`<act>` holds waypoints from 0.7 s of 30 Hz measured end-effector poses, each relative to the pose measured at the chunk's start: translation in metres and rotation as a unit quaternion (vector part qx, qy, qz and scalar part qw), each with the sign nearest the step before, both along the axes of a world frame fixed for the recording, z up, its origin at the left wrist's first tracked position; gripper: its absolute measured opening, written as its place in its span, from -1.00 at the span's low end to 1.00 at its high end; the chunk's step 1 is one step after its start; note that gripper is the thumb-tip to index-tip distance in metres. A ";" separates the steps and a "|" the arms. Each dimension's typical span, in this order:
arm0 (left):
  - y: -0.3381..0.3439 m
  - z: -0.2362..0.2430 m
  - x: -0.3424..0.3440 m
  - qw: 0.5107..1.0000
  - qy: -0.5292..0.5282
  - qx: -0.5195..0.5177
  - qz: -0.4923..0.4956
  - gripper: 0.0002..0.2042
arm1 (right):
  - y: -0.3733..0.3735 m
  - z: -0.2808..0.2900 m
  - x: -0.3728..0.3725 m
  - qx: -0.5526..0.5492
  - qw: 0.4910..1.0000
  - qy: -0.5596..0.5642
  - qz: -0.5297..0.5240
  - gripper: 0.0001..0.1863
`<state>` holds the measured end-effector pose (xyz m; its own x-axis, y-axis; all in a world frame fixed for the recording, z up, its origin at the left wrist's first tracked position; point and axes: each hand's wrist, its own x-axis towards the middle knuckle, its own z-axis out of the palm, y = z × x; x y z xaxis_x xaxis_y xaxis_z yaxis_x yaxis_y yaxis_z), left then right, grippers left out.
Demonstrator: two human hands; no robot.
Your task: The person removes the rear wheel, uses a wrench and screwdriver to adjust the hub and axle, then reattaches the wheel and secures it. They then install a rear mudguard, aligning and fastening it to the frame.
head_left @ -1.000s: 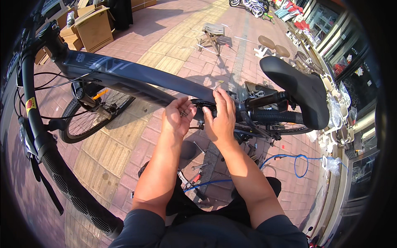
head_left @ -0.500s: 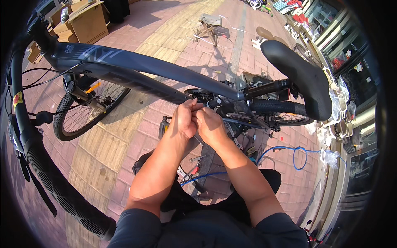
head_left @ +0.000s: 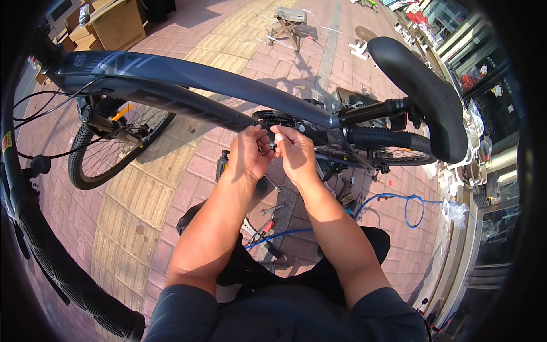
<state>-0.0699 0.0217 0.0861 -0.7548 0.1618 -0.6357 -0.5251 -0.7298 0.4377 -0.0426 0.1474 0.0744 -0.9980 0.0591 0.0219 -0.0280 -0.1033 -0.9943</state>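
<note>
In front of me stands a dark blue-grey bicycle frame (head_left: 188,74), with the crank area just beyond my hands. Close together below the down tube (head_left: 188,104), my left hand (head_left: 250,153) and my right hand (head_left: 296,155) have their fingers curled toward each other. Between the fingertips a small dark piece shows, too small to name; it is nearest the right thumb and finger. What the left fingers hold, if anything, is hidden. The chainring (head_left: 273,118) lies just behind the hands, and a pedal (head_left: 222,165) is left of my left wrist.
A black saddle (head_left: 419,94) rises at the right, and a handlebar grip (head_left: 74,273) curves along the left. Tools such as a wrench (head_left: 269,210) lie on the paving below, near a blue hose (head_left: 373,198). Cardboard boxes (head_left: 117,28) and a small stool (head_left: 289,23) stand farther off.
My hands have moved slightly apart from their overlapping hold, and the small dark piece now shows between them. The view has shifted a little, so the bicycle sits higher and the saddle farther right.
</note>
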 end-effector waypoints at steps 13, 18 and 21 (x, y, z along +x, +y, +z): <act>-0.039 0.026 -0.010 0.992 0.059 -0.067 0.091 -0.81 | -0.008 -0.035 -0.045 -0.055 0.984 -0.170 -0.018 -0.76; -0.044 0.028 -0.014 0.992 0.062 -0.053 0.100 -0.81 | -0.018 -0.044 -0.065 0.068 0.989 -0.112 -0.074 -0.85; -0.045 0.029 -0.016 0.992 0.056 -0.053 0.103 -0.82 | -0.024 -0.046 -0.071 0.039 0.992 -0.094 -0.069 -0.83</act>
